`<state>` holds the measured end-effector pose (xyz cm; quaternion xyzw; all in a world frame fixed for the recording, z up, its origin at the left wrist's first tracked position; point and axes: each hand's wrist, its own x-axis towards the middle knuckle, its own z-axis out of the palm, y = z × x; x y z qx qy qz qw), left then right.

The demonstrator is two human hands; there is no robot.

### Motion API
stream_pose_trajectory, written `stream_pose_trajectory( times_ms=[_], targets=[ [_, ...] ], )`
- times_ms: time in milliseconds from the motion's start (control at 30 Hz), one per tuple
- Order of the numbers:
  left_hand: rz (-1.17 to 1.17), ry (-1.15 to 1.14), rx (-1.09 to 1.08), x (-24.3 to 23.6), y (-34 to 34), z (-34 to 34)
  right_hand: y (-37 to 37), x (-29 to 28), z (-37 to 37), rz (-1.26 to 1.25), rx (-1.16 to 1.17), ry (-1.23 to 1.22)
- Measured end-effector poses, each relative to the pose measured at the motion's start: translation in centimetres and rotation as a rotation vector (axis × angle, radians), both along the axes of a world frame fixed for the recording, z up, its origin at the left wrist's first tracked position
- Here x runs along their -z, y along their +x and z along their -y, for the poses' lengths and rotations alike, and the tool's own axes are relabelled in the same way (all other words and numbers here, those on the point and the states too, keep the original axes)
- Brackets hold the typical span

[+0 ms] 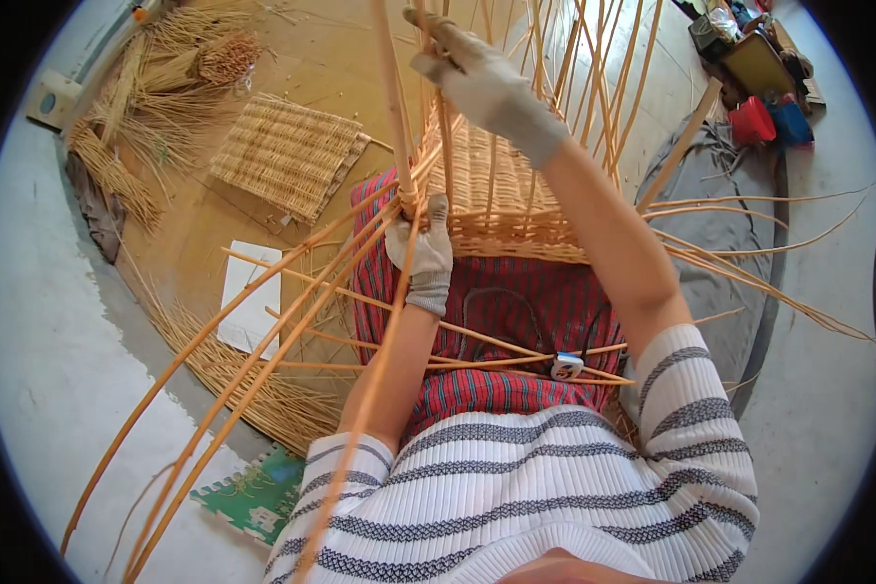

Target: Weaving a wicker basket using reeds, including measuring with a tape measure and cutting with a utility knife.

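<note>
A partly woven wicker basket [516, 234] rests in front of me on a red striped cloth [516, 302], with upright rods rising from its edge. My left hand [423, 258], in a pale work glove, is closed at the basket's near left corner, thumb up beside a thick corner post [394, 97]; its fingertips are partly hidden by rods. Higher up, my gloved right hand [492, 88] is closed round a thin upright wicker rod [446, 146]. Several long loose rods [229, 394] run from the corner out toward the lower left, one passing in front of my left forearm.
Bundles of cut wicker [165, 68] lie at the far left, near a flat woven panel [287, 156] and a white sheet [248, 297]. Loose rods [749, 253] stick out to the right over grey cloth. A small white device [566, 366] sits on my lap. Farther right stands a red container [751, 122].
</note>
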<state>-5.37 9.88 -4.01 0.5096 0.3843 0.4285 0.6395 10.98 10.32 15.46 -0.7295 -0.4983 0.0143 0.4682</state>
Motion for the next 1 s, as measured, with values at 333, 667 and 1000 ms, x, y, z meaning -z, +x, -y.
stream_pose_trajectory(
  times_ms=[333,667,1000],
  targets=[
    [0.381,-0.247,0.013,1.8,0.1,-1.1,-2.3,2.1,-5.8,-0.062,0.543,0.566],
    [0.152,0.242,0.136,-3.0,-6.3,1.3,-7.7,7.9,13.5,-0.433,0.129,0.925],
    [-0.551,0.026,1.048,-8.9,2.9,-0.4,-5.1,8.6,18.1,-0.629,0.335,0.427]
  ],
)
